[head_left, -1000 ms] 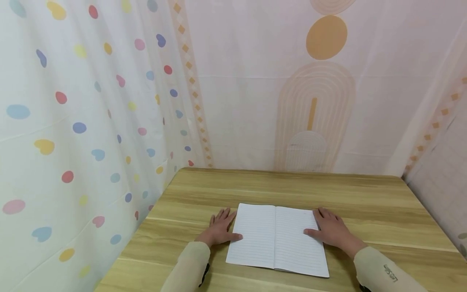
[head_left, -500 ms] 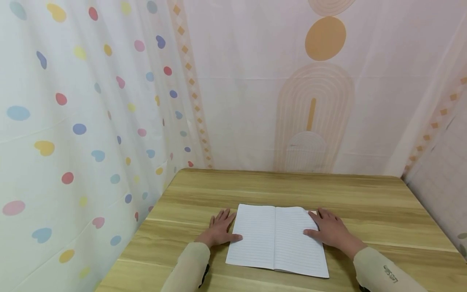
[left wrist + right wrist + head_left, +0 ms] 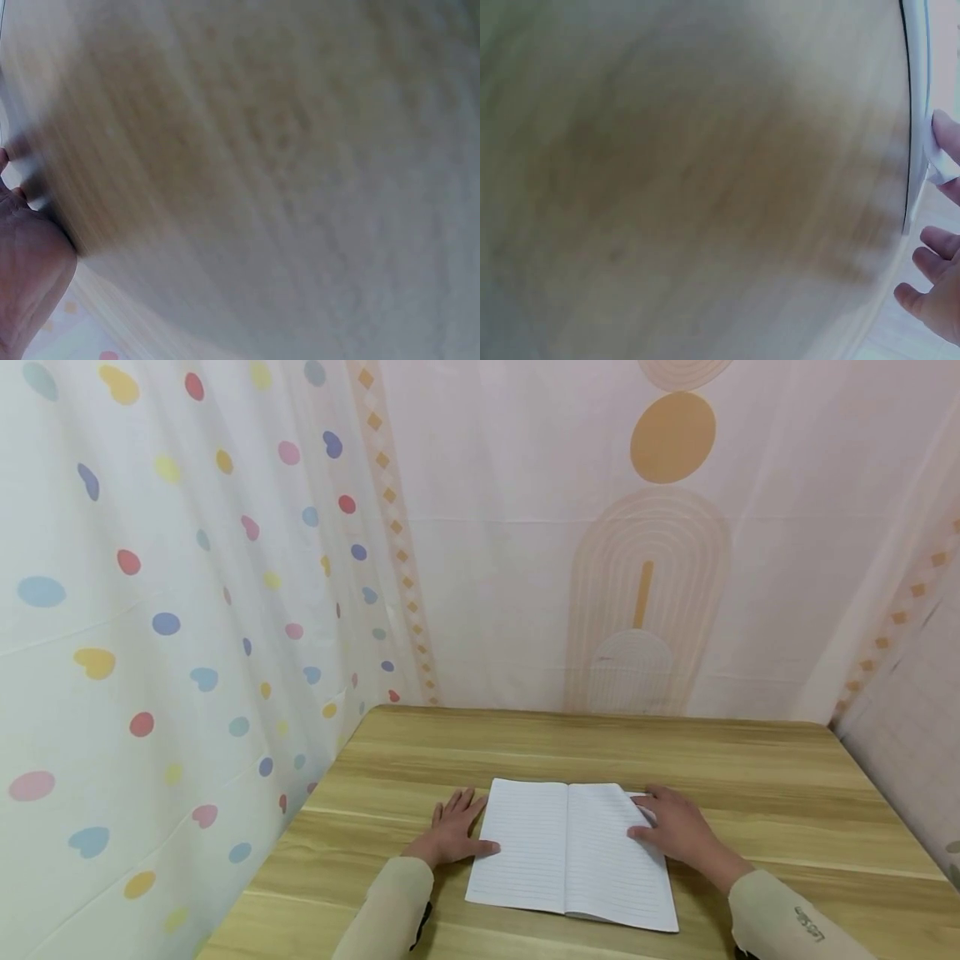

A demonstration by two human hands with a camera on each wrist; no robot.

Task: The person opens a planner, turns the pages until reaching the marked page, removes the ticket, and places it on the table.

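Notebook: open flat, white [image 3: 566,868], its two pages ruled with fine, pale lines and divided by a straight fold; any writing is too small to make out.
Left page: smooth and flat [image 3: 521,843], just beside the left hand [image 3: 450,835], whose thumb rests on its outer edge.
Right page: bent at the far outer corner [image 3: 603,852], just beyond the thumb of the right hand [image 3: 682,831]; the corner curls inward, and a white sheet shows beneath it.
Near edge: slightly raised beside the fold, nearer the person than both hands, with a grey shadow under it.
Place: the notebook lies between the two hands, on the table [image 3: 585,743], touching both.
Left hand: spread wide, palm down, fingers straight on the wood outside the notebook.
Right hand: pinches the bent corner between thumb and forefinger, as the right wrist view shows; the other fingers are spread apart from the paper.
Table: pale, streaked wood, reaching well past the fingertips of both hands.
Curtain: dotted in many colours [image 3: 180,685], beyond the left hand.
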